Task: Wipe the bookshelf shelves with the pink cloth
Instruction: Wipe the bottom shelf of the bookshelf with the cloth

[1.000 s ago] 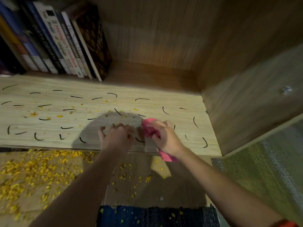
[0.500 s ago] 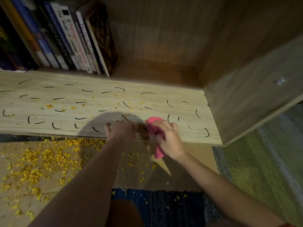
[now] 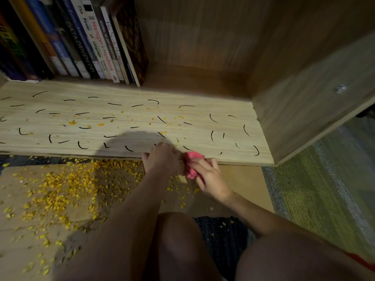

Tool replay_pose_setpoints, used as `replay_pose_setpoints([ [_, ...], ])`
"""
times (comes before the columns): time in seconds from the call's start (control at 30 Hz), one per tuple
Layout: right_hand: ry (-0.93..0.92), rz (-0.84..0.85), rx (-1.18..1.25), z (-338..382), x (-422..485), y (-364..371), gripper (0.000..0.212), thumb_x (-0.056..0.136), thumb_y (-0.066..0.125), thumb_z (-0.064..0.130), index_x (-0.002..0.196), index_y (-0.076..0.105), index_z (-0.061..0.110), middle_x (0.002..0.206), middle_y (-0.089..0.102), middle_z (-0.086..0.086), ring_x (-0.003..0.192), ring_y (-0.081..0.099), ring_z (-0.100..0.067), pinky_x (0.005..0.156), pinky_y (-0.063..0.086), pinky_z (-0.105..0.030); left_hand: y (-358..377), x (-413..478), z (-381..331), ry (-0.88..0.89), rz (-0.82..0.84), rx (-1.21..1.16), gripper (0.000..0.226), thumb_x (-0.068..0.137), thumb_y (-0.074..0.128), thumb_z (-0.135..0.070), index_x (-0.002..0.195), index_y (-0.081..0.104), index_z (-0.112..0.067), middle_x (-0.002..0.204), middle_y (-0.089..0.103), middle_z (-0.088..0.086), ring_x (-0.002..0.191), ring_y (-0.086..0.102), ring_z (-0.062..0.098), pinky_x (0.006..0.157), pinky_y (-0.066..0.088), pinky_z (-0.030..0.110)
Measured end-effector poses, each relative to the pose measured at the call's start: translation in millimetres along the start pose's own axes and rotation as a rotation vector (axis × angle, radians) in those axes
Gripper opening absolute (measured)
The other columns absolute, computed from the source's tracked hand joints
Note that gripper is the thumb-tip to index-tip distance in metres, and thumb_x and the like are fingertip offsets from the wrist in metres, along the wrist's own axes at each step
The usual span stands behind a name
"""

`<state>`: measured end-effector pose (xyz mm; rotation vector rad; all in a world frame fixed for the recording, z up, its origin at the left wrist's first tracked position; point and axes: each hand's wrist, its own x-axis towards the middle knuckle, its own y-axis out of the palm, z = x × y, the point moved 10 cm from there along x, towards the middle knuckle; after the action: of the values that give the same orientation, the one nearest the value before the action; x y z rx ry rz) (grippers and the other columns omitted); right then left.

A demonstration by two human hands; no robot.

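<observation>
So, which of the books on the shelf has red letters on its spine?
The white-spined Manager's Handbook; its title is red, whereas The Power of Language to its left has black letters and DATA DRIVEN has pale ones.

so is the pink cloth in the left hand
No, the right hand grips the pink cloth at the front edge of the shelf, beside the left hand.
</observation>
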<state>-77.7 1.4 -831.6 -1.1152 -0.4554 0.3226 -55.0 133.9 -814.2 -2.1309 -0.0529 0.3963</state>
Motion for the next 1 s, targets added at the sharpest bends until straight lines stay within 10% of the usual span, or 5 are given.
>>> replay_pose_setpoints([
  [0.47, -0.008, -0.178, 0.128, 12.8, -4.0, -5.8, 0.041, 0.080, 0.046, 0.013, 0.118, 0.060, 0.016, 0.119, 0.063, -0.002, 0.089, 0.035, -0.015, 0.080, 0.035, -0.022, 8.8, -13.3, 29.6, 0.226, 0.017, 0.173, 0.046, 0.095, 0.042, -0.019, 0.139, 0.041, -0.029, 0.141, 0.038, -0.004, 0.133, 0.031, 0.019, 0.109, 0.022, 0.044],
  [0.63, 0.105, 0.088, 0.122, 8.6, -7.5, 24.1, 0.062, 0.080, 0.024, 0.034, 0.130, 0.056, 0.016, 0.132, 0.053, -0.001, 0.099, 0.029, -0.017, 0.085, 0.044, -0.039, 12.7, -15.6, 30.0, 0.270, 0.034, 0.238, 0.049, 0.095, 0.041, -0.020, 0.143, 0.034, -0.027, 0.146, 0.032, -0.005, 0.137, 0.024, 0.018, 0.111, 0.019, 0.044],
  [1.0, 0.033, -0.103, 0.262, 27.2, 20.1, -1.7, 0.039, 0.077, 0.045, 0.021, 0.103, 0.072, 0.009, 0.108, 0.067, -0.004, 0.094, 0.047, -0.023, 0.087, 0.028, -0.013, 5.3, -20.6, 38.0, 0.226, 0.000, 0.204, 0.050, 0.092, 0.041, -0.019, 0.140, 0.038, -0.033, 0.147, 0.030, -0.011, 0.137, 0.024, 0.016, 0.114, 0.015, 0.042],
])
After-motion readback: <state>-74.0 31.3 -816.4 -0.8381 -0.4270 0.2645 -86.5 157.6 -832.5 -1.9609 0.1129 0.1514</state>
